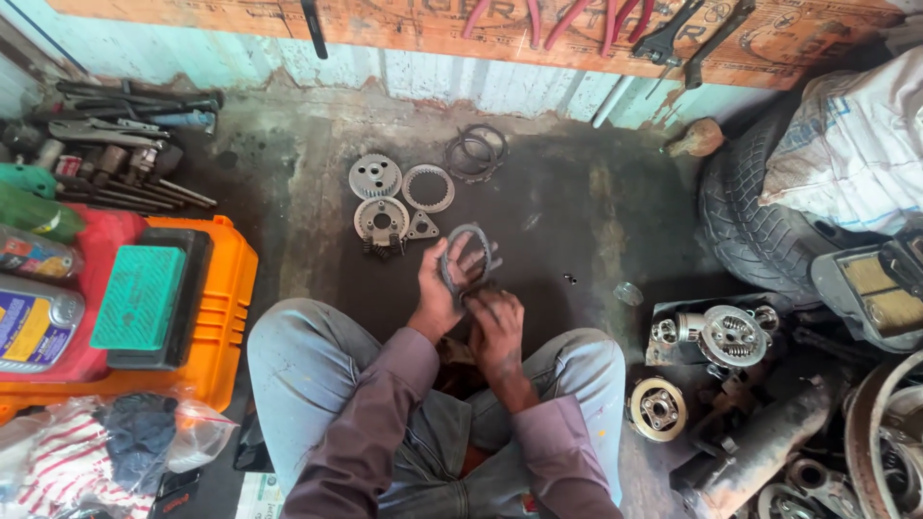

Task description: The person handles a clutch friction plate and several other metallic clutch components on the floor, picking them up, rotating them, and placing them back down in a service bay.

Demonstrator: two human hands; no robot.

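Note:
I sit cross-legged on a dark, oily floor. My left hand [440, 288] holds up a stack of thin grey ring-shaped clutch plates [471, 248]. Just below it, my right hand [496, 332] is closed around the lower edge of the stack. On the floor beyond my hands lie a toothed gear hub [375, 176], a notched ring plate [428, 188], a round hub with springs [382, 220], a small triangular plate [421, 228] and a pile of dark thin rings [475, 152].
An orange tray [223, 317] at left carries a green box and oil bottles; sockets and wrenches [125, 154] lie behind it. A tyre [760, 221], engine parts [733, 334] and a round hub [659, 408] crowd the right. Pliers hang on the wooden wall board.

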